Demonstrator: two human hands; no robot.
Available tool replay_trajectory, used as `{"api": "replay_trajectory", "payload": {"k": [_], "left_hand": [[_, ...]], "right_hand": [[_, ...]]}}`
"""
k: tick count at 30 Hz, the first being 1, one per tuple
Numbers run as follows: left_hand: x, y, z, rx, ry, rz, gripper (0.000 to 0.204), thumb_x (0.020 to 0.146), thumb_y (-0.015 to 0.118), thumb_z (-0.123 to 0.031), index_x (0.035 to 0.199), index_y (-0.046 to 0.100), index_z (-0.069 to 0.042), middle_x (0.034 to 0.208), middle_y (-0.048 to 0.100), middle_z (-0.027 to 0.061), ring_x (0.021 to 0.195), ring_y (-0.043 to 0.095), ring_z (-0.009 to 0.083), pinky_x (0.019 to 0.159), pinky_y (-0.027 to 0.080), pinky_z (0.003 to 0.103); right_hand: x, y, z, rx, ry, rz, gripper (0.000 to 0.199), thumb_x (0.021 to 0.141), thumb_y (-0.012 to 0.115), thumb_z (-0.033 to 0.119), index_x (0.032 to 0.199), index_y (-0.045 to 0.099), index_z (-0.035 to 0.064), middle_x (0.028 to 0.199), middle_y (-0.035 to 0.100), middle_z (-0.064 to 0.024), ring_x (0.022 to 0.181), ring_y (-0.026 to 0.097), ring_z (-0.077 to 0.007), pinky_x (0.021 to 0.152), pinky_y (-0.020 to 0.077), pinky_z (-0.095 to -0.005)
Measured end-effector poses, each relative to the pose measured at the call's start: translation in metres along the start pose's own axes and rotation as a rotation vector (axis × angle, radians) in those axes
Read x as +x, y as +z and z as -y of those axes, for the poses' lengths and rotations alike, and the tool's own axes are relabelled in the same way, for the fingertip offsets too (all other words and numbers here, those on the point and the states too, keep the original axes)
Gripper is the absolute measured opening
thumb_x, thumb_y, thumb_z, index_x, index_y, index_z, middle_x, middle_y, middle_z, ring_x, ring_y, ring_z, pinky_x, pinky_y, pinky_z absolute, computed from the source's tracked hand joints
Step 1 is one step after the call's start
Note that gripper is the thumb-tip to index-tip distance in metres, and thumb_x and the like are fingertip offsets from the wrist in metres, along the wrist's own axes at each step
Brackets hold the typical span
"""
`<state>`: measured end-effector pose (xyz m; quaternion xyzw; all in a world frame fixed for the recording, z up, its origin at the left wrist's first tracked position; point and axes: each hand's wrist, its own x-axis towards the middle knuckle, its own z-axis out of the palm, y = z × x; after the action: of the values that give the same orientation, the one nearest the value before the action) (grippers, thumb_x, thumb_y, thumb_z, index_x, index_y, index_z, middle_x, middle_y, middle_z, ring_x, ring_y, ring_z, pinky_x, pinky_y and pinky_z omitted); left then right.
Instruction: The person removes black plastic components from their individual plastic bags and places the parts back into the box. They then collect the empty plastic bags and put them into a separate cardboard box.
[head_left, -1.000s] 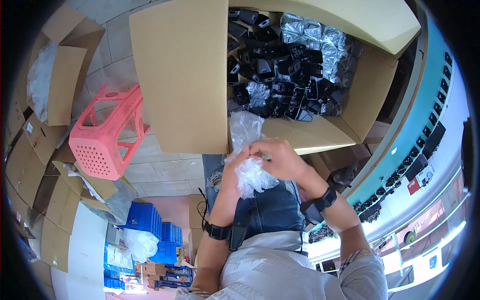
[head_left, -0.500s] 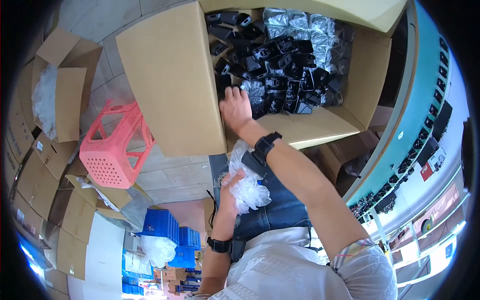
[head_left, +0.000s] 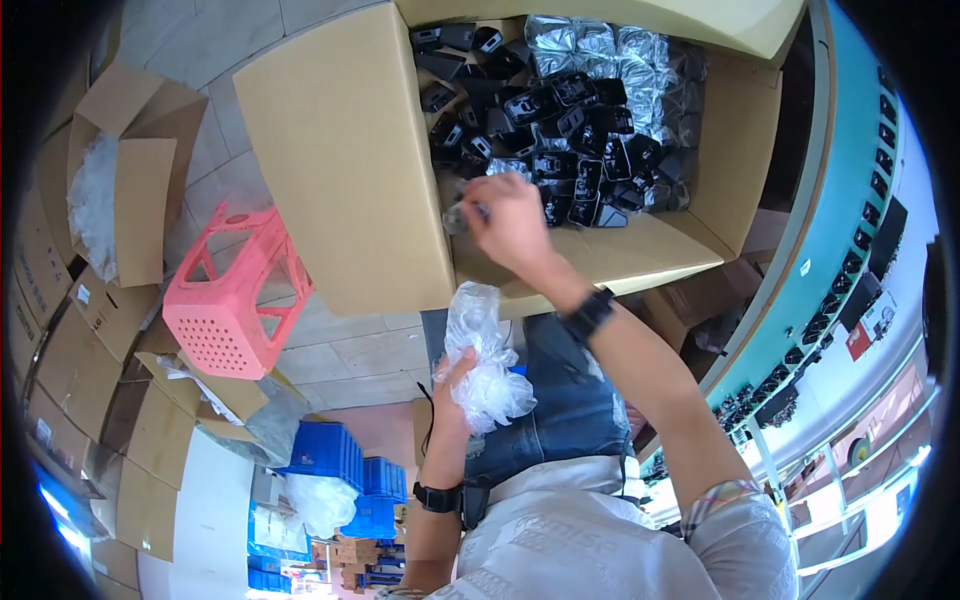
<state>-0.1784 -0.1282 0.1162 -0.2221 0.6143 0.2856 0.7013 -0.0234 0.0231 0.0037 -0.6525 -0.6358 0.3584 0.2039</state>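
My left hand is closed on a bunch of crumpled clear plastic bags, held above my lap. Over the near left corner of a large open cardboard box, my right hand has its fingers bent and pinched together. A small shiny, see-through bit shows at those fingertips; motion blurs it, and its kind is unclear. Inside the box lie many loose black plastic housings, piled at the left and middle. Rows of similar pieces wrapped in silvery clear plastic fill the far right part.
A pink plastic stool stands left of the box. Beyond it is an open carton with clear plastic inside. Stacked cartons line the left side. At right, a green-edged bench carries rows of black parts. Blue crates stand lower left.
My right hand has lifted from the box's left side and come slightly right and nearer, with a shiny bit at its fingers. The bags in my left hand have shifted and stand up more.
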Motion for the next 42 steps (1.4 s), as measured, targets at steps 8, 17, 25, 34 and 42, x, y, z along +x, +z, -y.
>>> {"api": "replay_trajectory", "payload": {"k": [8,17,25,34,42], "left_hand": [[0.021,0.027,-0.011,-0.034,-0.015,0.128,0.036,0.085,0.069,-0.011,0.117,0.057,0.003,0.101,0.066,0.0131,0.084,0.067,0.021,0.074,0.056,0.034],[0.027,0.01,-0.014,-0.053,0.09,0.035,0.04,0.082,0.063,-0.001,0.121,0.054,0.004,0.103,0.064,0.0152,0.083,0.067,0.025,0.073,0.058,0.039],[0.022,0.028,0.0,-0.036,0.044,0.029,0.04,0.08,0.069,-0.003,0.118,0.057,0.003,0.1,0.065,0.0129,0.083,0.067,0.0239,0.074,0.057,0.037],[0.017,0.015,-0.014,-0.065,0.053,0.082,0.041,0.081,0.068,-0.004,0.119,0.055,0.002,0.103,0.064,0.0133,0.087,0.067,0.0242,0.075,0.057,0.038],[0.012,0.04,-0.018,0.063,0.129,0.222,0.032,0.083,0.064,-0.002,0.112,0.051,-0.007,0.098,0.06,0.0082,0.086,0.062,0.0171,0.073,0.053,0.032]], "right_hand": [[-0.095,-0.074,0.045,0.148,-0.073,0.376,0.022,0.078,0.069,0.008,0.099,0.068,0.003,0.089,0.068,-0.0132,0.077,0.067,-0.0232,0.074,0.0527,-0.0351],[0.023,-0.007,-0.06,-0.478,-0.018,0.275,0.019,0.08,0.067,0.014,0.098,0.066,0.0091,0.093,0.059,-0.0088,0.085,0.065,-0.0247,0.068,0.055,-0.0359],[0.0,0.027,-0.068,-0.527,-0.098,0.184,0.005,0.077,0.062,0.013,0.081,0.062,0.0115,0.092,0.058,-0.0039,0.087,0.064,-0.0233,0.066,0.0556,-0.0361],[0.016,-0.058,-0.011,0.205,0.096,-0.117,0.009,0.085,0.067,0.007,0.087,0.062,0.0003,0.101,0.063,-0.0093,0.075,0.064,-0.0213,0.06,0.0508,-0.0288],[0.001,-0.04,-0.006,0.178,0.163,0.151,0.012,0.09,0.062,0.012,0.096,0.062,0.0014,0.081,0.068,-0.0105,0.065,0.065,-0.0204,0.058,0.0485,-0.0293]]}}
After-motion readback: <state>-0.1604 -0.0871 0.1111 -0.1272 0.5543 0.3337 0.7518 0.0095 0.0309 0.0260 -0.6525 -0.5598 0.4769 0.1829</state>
